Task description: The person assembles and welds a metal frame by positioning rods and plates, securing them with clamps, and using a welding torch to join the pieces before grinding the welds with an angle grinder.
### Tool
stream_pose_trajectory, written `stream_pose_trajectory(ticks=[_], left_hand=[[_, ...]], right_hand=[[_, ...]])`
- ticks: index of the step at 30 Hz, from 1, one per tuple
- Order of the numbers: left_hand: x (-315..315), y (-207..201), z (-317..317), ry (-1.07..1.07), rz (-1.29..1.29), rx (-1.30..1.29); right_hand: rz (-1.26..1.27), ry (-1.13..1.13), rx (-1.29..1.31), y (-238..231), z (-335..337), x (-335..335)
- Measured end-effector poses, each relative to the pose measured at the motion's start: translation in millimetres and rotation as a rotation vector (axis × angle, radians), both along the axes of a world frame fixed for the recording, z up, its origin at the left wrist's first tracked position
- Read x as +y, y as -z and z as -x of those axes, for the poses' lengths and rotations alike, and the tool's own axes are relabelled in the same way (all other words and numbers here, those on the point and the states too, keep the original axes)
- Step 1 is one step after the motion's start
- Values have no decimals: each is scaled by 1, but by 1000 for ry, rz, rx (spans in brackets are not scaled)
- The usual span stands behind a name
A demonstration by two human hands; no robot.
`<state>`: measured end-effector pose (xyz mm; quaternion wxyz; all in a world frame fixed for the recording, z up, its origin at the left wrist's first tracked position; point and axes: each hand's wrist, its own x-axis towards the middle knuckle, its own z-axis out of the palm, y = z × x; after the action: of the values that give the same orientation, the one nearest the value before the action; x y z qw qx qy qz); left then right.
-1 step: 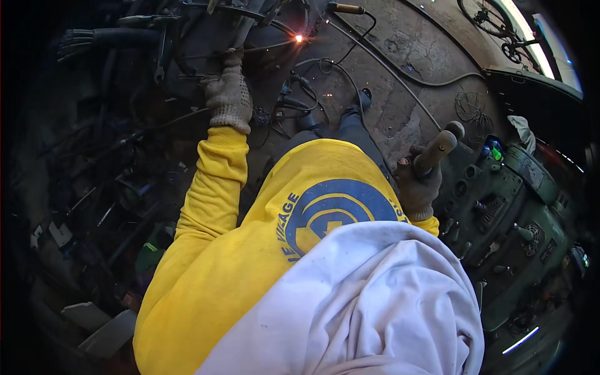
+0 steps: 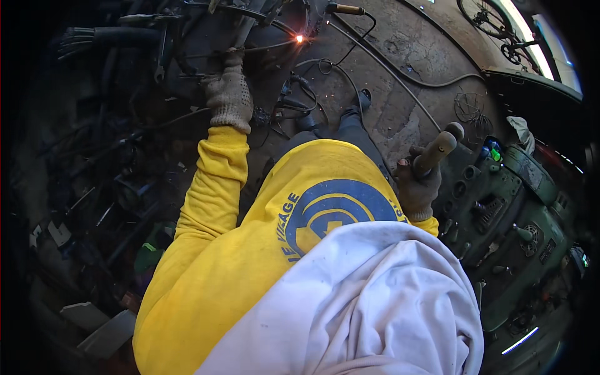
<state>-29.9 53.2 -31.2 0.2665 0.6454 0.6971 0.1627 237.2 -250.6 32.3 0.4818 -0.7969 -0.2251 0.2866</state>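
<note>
— What has the right hand [image 2: 417,194] got, from where you watch?
— On my feed its fingers are closed around a tan handle [image 2: 435,153]. The handle lies across the palm, tilted, its rounded end standing up clear of the fingers.
— And the rod [image 2: 387,69]?
— I see it start by that rounded end, beyond the fingertips, and run up and left over the floor [image 2: 400,106].
— Left hand [image 2: 229,94]?
— Gloved, reaching forward. Its fingers are at the lower end of a metal bar [image 2: 244,30], but they're so dark on my screen that I can't tell whether they grip it.
— Where's the glow [image 2: 299,39]?
— I have it ahead and right of the left hand, apart from those fingers, and well apart from the right hand.
— Anything beside the handle?
— A green machine [image 2: 509,240], just to the right of the right hand.
</note>
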Motion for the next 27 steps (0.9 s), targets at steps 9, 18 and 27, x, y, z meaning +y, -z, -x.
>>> stream_pose_trajectory(ticks=[9, 18, 27], left_hand=[[5, 6, -6, -33, 41, 118], [-10, -58, -44, -337, 28, -332], [-12, -28, -66, -348, -55, -1182]], right_hand=[[-70, -3, 32, -6, 4, -2], [-223, -121, 150, -24, -3, 25], [-56, -432, -116, -49, 4, 95]])
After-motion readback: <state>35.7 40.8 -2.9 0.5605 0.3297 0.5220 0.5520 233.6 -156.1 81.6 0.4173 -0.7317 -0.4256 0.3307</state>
